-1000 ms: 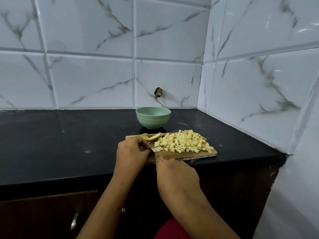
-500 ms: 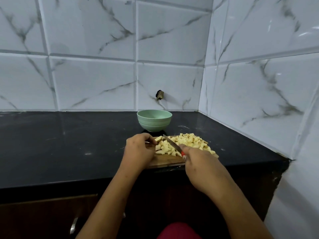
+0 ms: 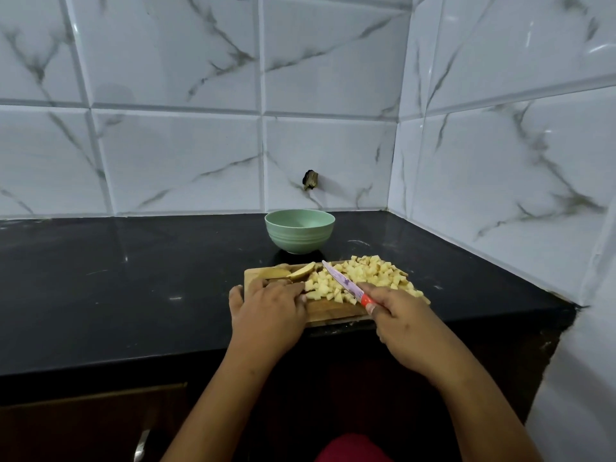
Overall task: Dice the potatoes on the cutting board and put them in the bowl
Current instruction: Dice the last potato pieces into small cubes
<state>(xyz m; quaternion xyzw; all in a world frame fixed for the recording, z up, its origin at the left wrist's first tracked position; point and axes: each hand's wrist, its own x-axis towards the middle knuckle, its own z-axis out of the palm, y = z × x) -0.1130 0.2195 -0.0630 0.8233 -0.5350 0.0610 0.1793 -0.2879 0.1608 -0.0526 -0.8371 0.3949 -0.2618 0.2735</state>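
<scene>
A wooden cutting board lies at the front edge of the black counter. A heap of diced potato covers its right and middle. An uncut potato slice lies at the board's far left. My left hand rests on the board's left end with its fingers curled over pieces there. My right hand grips the red handle of a knife, whose blade lies slanted over the diced pieces, tip pointing away. A light green bowl stands just behind the board; nothing shows inside it.
The black counter stretches to the left. White marble-look tiled walls close the back and right side, with a small dark fitting above the bowl. Dark cabinet fronts with a metal handle sit below the counter.
My right hand has moved right and back from the board's near edge, swinging the knife blade up over the diced heap. My left hand slid back toward the board's left end.
</scene>
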